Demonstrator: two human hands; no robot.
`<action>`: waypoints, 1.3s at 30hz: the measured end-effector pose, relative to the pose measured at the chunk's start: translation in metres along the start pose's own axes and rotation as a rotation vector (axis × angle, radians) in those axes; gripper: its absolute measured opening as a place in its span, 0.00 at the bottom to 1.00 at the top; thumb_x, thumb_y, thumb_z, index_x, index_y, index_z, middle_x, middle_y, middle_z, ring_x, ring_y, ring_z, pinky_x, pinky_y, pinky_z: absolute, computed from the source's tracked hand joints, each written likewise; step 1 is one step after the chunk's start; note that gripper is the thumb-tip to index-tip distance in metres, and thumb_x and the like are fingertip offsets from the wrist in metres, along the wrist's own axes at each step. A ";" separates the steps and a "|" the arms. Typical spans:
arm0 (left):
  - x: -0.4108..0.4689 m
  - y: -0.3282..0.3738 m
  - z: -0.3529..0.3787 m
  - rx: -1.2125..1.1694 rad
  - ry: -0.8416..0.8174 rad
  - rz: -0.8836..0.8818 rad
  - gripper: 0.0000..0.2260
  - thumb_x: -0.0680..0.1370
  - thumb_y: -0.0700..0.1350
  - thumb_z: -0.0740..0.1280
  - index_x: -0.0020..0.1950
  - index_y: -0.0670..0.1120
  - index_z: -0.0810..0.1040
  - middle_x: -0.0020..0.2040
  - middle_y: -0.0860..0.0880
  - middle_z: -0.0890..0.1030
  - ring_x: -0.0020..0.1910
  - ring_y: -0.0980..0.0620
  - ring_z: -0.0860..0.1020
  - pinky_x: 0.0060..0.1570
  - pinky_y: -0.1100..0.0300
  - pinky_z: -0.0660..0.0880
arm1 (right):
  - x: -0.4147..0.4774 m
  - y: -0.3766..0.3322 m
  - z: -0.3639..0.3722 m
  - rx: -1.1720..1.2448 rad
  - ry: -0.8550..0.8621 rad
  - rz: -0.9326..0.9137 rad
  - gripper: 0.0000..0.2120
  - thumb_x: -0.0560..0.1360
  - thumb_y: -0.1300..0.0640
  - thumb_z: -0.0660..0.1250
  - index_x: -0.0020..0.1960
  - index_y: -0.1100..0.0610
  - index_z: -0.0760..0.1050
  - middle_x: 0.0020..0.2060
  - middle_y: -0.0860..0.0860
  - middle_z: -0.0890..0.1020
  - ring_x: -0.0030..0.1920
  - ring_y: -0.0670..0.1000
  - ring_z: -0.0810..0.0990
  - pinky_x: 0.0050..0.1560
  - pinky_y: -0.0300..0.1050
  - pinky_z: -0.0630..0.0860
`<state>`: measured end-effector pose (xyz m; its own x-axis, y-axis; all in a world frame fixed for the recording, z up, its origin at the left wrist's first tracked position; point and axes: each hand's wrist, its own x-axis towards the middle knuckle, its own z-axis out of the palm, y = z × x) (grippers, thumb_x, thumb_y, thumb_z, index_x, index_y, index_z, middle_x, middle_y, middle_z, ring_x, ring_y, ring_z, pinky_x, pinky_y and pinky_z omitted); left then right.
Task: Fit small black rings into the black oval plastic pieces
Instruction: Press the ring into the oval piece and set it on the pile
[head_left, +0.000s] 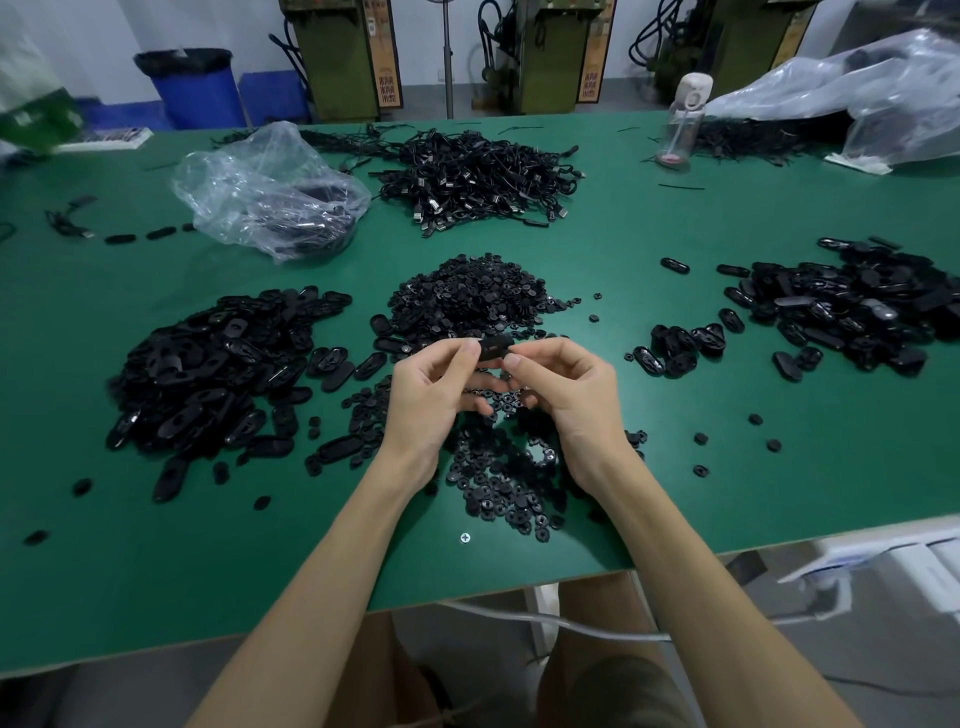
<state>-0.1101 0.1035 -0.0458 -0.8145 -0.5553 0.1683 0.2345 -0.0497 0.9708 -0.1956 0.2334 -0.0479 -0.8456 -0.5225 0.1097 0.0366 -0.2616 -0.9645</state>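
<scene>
Well, along the left edge of the green surface (675, 234) I see a broad heap of oval pieces (208, 374), overlapping one another, with a few strays trailing toward the near edge. Behind it, toward the far edge, a crumpled clear bag (270, 187) holds dark parts that I cannot make out. To the right of the bag, also on the far side, lies a tangle of black cables (478, 176).

In the middle of the surface sits a mound of small rings (467, 299). A looser scatter of rings (501, 483) spreads toward the near edge, partly hidden under the wrists. Between the two, the hands meet above the surface. The left hand (436, 400) pinches the left end of one oval piece (493, 347), with its thumb on top and its fingers (470, 387) curled underneath. The right hand (569, 400) grips the other end in the same way, its thumb tip pressed against the piece. The piece is held off the surface, just in front of the mound. I cannot tell whether a ring sits in it, because the thumbs cover much of it.

Right of the hands is a small cluster of oval parts (680, 348), and beyond it a larger dark pile (857, 312) reaches toward the right edge. Near the far right corner a clear bottle (681, 124) stands upright beside a big plastic sack (857, 88).
</scene>
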 end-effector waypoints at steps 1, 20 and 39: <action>0.000 -0.001 0.000 0.012 0.004 0.003 0.09 0.85 0.40 0.65 0.56 0.39 0.84 0.47 0.42 0.88 0.41 0.46 0.86 0.33 0.60 0.80 | 0.000 0.000 0.000 -0.014 0.011 -0.010 0.03 0.75 0.62 0.77 0.46 0.55 0.85 0.41 0.55 0.87 0.39 0.47 0.82 0.38 0.39 0.75; 0.002 -0.011 0.001 0.214 -0.024 0.081 0.04 0.82 0.43 0.70 0.52 0.47 0.86 0.41 0.46 0.87 0.41 0.47 0.86 0.37 0.56 0.82 | 0.002 0.005 0.000 -0.223 0.053 -0.089 0.05 0.75 0.64 0.76 0.45 0.55 0.84 0.37 0.50 0.86 0.38 0.47 0.81 0.40 0.41 0.78; 0.000 -0.006 0.001 0.075 -0.112 0.028 0.07 0.84 0.37 0.66 0.54 0.36 0.83 0.41 0.42 0.85 0.37 0.48 0.82 0.35 0.58 0.79 | 0.000 -0.001 -0.001 -0.179 0.068 -0.073 0.11 0.72 0.61 0.80 0.51 0.58 0.81 0.40 0.50 0.84 0.37 0.43 0.80 0.38 0.35 0.76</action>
<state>-0.1123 0.1046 -0.0511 -0.8634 -0.4592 0.2090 0.2206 0.0288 0.9749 -0.1965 0.2345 -0.0468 -0.8765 -0.4501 0.1708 -0.1165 -0.1459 -0.9824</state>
